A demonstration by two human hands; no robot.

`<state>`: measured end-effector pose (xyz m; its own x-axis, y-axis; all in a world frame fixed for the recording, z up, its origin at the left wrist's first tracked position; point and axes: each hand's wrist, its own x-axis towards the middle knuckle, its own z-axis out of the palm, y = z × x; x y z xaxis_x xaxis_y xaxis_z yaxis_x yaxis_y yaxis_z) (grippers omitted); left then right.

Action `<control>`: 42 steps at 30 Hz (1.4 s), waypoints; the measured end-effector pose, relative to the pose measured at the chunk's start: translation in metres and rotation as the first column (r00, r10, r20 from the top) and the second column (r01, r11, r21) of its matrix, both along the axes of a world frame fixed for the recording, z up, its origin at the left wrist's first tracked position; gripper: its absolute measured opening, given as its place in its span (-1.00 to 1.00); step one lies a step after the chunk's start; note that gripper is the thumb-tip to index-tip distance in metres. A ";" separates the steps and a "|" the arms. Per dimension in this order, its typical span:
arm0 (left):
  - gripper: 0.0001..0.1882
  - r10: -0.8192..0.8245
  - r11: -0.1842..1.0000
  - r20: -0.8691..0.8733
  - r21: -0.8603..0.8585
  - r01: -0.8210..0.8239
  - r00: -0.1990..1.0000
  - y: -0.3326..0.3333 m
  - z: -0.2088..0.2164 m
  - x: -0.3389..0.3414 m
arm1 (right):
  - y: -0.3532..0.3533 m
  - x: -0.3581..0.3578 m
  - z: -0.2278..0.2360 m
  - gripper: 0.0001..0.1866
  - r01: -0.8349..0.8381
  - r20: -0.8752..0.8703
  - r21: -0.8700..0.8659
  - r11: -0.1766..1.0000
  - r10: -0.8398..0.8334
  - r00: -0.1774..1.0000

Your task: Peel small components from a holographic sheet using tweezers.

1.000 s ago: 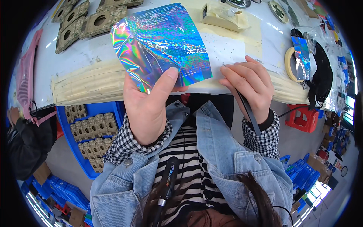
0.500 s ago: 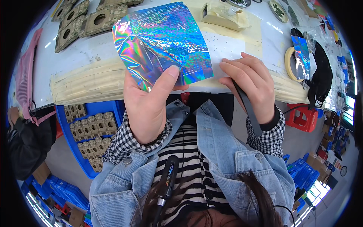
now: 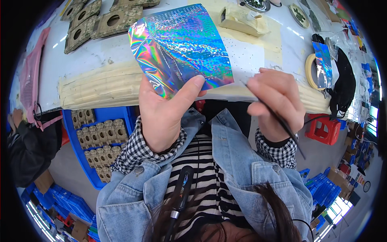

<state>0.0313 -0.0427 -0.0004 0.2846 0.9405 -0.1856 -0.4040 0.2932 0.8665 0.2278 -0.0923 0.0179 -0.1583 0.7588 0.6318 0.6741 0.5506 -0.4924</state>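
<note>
A shiny blue holographic sheet point(image 3: 185, 44) with rows of tiny punched marks is tilted up over the table's near edge. My left hand point(image 3: 163, 111) pinches its lower edge, thumb on the front; the fingers behind are partly hidden. The sheet is creased at its left side. To the right of the sheet and apart from it, my right hand point(image 3: 278, 101) is closed around slim dark tweezers point(image 3: 282, 123). Their tip points toward the sheet's lower right corner; whether it holds anything is too small to tell.
Camouflage-patterned parts with round holes point(image 3: 80, 34) lie far left. A cream block-shaped holder point(image 3: 240, 22) stands behind tiny scattered specks. At right are a tape roll point(image 3: 310, 72) and a holographic strip point(image 3: 322, 60). A blue tray point(image 3: 96, 161) of similar parts sits below the table edge.
The sheet and my left hand have shifted slightly right in the picture, along with the table. My right hand has turned and lowered a little, swinging the tweezers' rear end outward to the right.
</note>
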 end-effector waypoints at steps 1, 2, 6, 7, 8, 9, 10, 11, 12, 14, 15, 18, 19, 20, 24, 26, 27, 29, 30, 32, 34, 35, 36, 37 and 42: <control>-0.63 -0.005 1.000 -0.007 -0.012 0.005 1.000 0.000 0.001 0.000 | 0.001 -0.006 0.002 -0.62 -0.034 0.018 0.011 0.999 0.034 0.999; -0.62 -0.017 1.000 -0.005 -0.006 0.017 1.000 0.001 0.001 -0.001 | 0.003 -0.012 0.001 -0.60 -0.066 0.032 0.011 0.998 0.066 0.997; -0.58 -0.035 0.999 0.057 -0.035 0.037 0.998 0.004 -0.003 -0.004 | 0.011 -0.022 0.001 -0.58 -0.143 0.005 -0.042 0.989 0.143 0.990; -0.58 -0.038 0.998 0.060 -0.039 0.040 0.997 0.004 -0.002 -0.004 | 0.011 -0.024 0.001 -0.58 -0.152 -0.015 -0.068 0.986 0.151 0.988; -0.59 -0.042 0.998 0.065 -0.044 0.045 0.997 0.003 -0.002 -0.004 | 0.011 -0.025 0.001 -0.58 -0.151 -0.025 -0.072 0.986 0.150 0.988; -0.58 -0.050 0.998 0.063 -0.041 0.053 0.997 0.004 -0.002 -0.004 | 0.011 -0.027 -0.001 -0.58 -0.150 -0.034 -0.075 0.986 0.148 0.988; -0.58 -0.059 0.997 0.061 -0.037 0.061 0.996 0.004 -0.004 -0.005 | 0.010 -0.027 -0.002 -0.59 -0.148 -0.044 -0.078 0.986 0.145 0.988; -0.58 -0.068 0.997 0.059 -0.037 0.070 0.996 0.004 -0.005 -0.005 | 0.011 -0.027 -0.002 -0.59 -0.147 -0.039 -0.080 0.986 0.144 0.989; -0.58 -0.065 0.997 0.059 -0.037 0.067 0.996 0.005 -0.005 -0.005 | 0.011 -0.027 -0.002 -0.59 -0.145 -0.034 -0.082 0.986 0.143 0.989; -0.58 -0.060 0.997 0.057 -0.035 0.062 0.997 0.005 -0.003 -0.005 | 0.010 -0.026 -0.002 -0.59 -0.147 -0.018 -0.082 0.986 0.146 0.989; -0.58 -0.053 0.998 0.071 -0.025 0.054 0.996 0.004 -0.003 -0.004 | 0.011 -0.025 -0.003 -0.58 -0.151 -0.006 -0.081 0.985 0.151 0.989; -0.58 -0.042 0.999 0.092 0.002 0.042 0.995 0.003 -0.005 -0.003 | 0.010 -0.025 -0.006 -0.58 -0.153 0.029 -0.070 0.986 0.156 0.987; -0.59 -0.048 0.999 0.088 0.010 0.047 0.995 0.003 -0.006 -0.003 | 0.010 -0.025 -0.007 -0.58 -0.153 0.041 -0.064 0.986 0.156 0.987; -0.59 -0.056 0.998 0.085 0.017 0.054 0.995 0.004 -0.007 -0.004 | 0.010 -0.026 -0.008 -0.58 -0.147 0.047 -0.064 0.987 0.150 0.988; -0.59 -0.057 0.998 0.051 0.004 0.056 0.997 0.003 -0.006 -0.006 | 0.009 -0.027 -0.008 -0.60 -0.129 0.064 -0.050 0.990 0.132 0.989; -0.60 -0.046 0.999 0.070 -0.006 0.047 0.996 0.003 -0.006 -0.005 | 0.009 -0.028 -0.008 -0.60 -0.126 0.066 -0.040 0.991 0.129 0.989; -0.59 -0.046 0.999 0.066 -0.003 0.046 0.997 0.003 -0.006 -0.005 | 0.010 -0.028 -0.009 -0.60 -0.126 0.066 -0.037 0.991 0.128 0.990; -0.59 -0.044 0.999 0.058 0.002 0.044 0.997 0.004 -0.006 -0.005 | 0.010 -0.028 -0.010 -0.60 -0.125 0.064 -0.032 0.992 0.127 0.990; -0.59 -0.038 0.999 0.061 -0.006 0.038 0.997 0.003 -0.005 -0.004 | 0.010 -0.028 -0.010 -0.60 -0.125 0.063 -0.031 0.992 0.127 0.990; -0.59 -0.025 0.999 0.065 -0.022 0.026 0.998 0.003 -0.004 -0.003 | 0.010 -0.028 -0.010 -0.59 -0.122 0.061 -0.035 0.992 0.124 0.990; -0.59 -0.021 1.000 0.073 0.000 0.021 0.997 0.003 -0.005 -0.003 | 0.010 -0.029 -0.008 -0.59 -0.116 0.060 -0.046 0.992 0.118 0.991; -0.59 -0.020 1.000 0.077 0.011 0.019 0.997 0.002 -0.006 -0.003 | 0.009 -0.029 -0.007 -0.59 -0.118 0.063 -0.058 0.991 0.122 0.991; -0.59 -0.033 0.999 0.066 0.013 0.032 0.997 0.002 -0.007 -0.004 | 0.009 -0.029 -0.007 -0.59 -0.121 0.065 -0.069 0.990 0.125 0.990; -0.59 -0.047 0.999 0.055 0.015 0.046 0.997 0.003 -0.008 -0.005 | 0.009 -0.029 -0.006 -0.59 -0.123 0.068 -0.080 0.989 0.128 0.989; -0.60 -0.051 0.998 0.036 0.022 0.051 0.998 0.002 -0.007 -0.006 | 0.012 -0.032 -0.007 -0.63 -0.096 0.071 -0.019 0.995 0.097 0.993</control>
<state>0.0254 -0.0403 -0.0075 0.3384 0.9282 -0.1550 -0.4202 0.2964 0.8577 0.1957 -0.0806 0.0107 -0.2762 0.7476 0.6040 0.6522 0.6073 -0.4536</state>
